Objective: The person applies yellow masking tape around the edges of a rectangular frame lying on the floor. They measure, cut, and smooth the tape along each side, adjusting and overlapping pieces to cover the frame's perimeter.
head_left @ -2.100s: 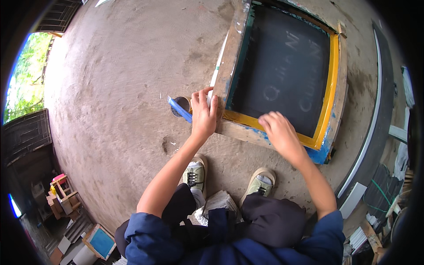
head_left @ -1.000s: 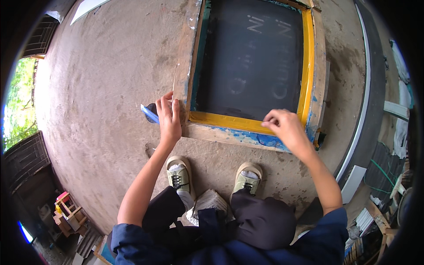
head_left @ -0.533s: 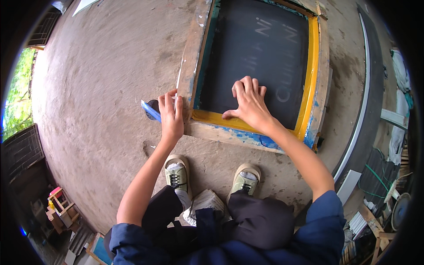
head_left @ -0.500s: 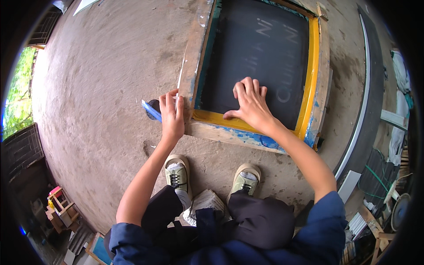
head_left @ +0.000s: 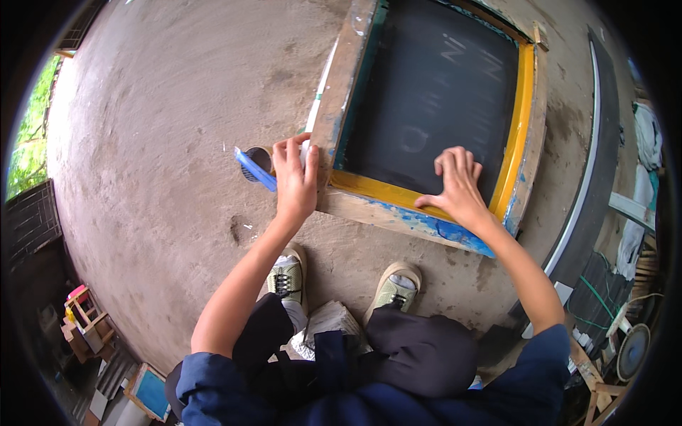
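Note:
A wooden screen-printing frame (head_left: 415,219) lies on the floor in front of me. Its dark mesh (head_left: 419,92) has pale lettering and a yellow border along the near and right sides. At the frame's near left corner, my left hand (head_left: 295,174) is closed, thumb and fingers around a white strip (head_left: 323,85) that runs along the left side. Close to those fingers, a slim blue object (head_left: 257,170) leans across a round, dark container (head_left: 257,160). My right hand (head_left: 460,188) holds nothing; its fingers bend over the mesh while the thumb stretches toward the near yellow border.
My shoes (head_left: 284,277) stand apart on the concrete floor (head_left: 170,142), a crumpled pale bundle (head_left: 330,323) between them. To the right runs a long dark panel (head_left: 604,142) with a pale edge, beyond it stacked odds and ends. Wooden pieces (head_left: 89,330) sit lower left.
My right hand has slid rightward along the near side of the frame. My left hand keeps its hold at the corner. The whole view has turned slightly, shifting the frame right.

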A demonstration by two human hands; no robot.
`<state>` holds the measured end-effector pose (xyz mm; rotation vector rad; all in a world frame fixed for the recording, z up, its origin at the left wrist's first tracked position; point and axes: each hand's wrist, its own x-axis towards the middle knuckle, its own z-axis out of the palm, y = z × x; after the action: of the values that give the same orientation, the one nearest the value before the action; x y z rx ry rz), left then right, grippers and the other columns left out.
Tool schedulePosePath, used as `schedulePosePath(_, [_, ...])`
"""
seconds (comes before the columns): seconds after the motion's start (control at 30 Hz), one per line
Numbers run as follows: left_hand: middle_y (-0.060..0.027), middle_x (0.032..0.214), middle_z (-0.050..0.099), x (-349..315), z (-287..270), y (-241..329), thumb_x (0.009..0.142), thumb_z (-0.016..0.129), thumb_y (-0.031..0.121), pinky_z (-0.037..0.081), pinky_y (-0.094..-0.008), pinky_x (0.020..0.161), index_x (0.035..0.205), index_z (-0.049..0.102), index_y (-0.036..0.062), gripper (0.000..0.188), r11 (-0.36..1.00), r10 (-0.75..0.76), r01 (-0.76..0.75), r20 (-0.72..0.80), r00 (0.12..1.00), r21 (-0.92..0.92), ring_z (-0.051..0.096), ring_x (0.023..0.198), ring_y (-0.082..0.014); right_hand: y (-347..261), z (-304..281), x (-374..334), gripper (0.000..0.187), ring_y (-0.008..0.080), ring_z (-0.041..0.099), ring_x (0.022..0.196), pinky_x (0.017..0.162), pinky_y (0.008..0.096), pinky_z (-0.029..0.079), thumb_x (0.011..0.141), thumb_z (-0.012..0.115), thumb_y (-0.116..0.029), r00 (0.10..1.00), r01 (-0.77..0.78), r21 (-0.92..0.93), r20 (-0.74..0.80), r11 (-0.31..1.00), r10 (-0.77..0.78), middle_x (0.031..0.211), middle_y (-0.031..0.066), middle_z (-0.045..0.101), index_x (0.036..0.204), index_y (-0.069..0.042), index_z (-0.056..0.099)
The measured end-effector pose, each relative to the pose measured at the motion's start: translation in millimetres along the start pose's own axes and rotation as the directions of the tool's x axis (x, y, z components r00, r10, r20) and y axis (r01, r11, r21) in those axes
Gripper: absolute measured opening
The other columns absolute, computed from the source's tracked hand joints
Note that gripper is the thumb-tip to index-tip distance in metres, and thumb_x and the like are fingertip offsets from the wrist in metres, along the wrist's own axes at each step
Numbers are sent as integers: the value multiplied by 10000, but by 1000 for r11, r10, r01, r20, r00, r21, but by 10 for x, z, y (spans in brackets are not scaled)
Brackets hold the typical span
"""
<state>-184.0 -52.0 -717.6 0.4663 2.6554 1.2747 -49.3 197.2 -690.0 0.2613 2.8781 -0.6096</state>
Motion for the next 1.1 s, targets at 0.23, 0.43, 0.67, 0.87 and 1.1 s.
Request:
schedulePosePath(0.23, [-205, 1090, 449, 2, -23, 58, 946, 487, 265, 360, -425, 940, 1164, 514, 10, 337, 1000, -11, 11, -1, 1000, 13, 444, 1050, -353, -602, 300, 626, 743, 259, 369, 986, 820, 411, 270, 515, 840, -477, 973, 183, 140, -167, 973, -159, 1002, 75, 355, 981, -99, 402])
schedulePosePath(0.43, [-200, 1091, 449, -1, -52, 56, 946, 488, 264, 364, -427, 930, 1168, 513, 17, 333, 999, -13, 13, 4, 1000, 31, 447, 1047, -351, -936, 409, 824, 579, 281, 395, 1009, 808, 423, 293, 593, 834, -232, 968, 183, 146, -197, 972, -153, 1026, 90, 377, 965, -104, 409])
schedulePosePath(0.67, [-203, 1091, 445, 0, -31, 67, 941, 496, 259, 363, -429, 930, 1167, 514, 22, 328, 1000, -6, 6, 1, 1000, 3, 444, 1044, -356, -689, 168, 645, 619, 261, 390, 1021, 822, 422, 300, 580, 846, -287, 977, 211, 169, 3, 963, -215, 1022, 74, 377, 984, -101, 415])
schedulePosePath(0.87, [-207, 1073, 459, -9, -14, 24, 933, 504, 250, 370, -431, 914, 1161, 519, 23, 322, 1000, 1, -1, -16, 1000, 28, 450, 1022, -359, -919, 491, 848, 591, 266, 407, 1017, 776, 435, 294, 530, 813, -171, 984, 29, 168, -179, 985, 2, 1037, 69, 393, 980, -104, 436])
schedulePosePath(1.1, [-191, 1053, 492, 6, -51, 73, 919, 516, 251, 374, -448, 866, 1147, 527, 53, 302, 980, 114, -102, -63, 991, 171, 461, 1021, -359, -931, 350, 757, 628, 301, 406, 1064, 829, 469, 332, 584, 832, -269, 984, 87, 34, -158, 996, -81, 1052, 105, 397, 1015, -82, 416])
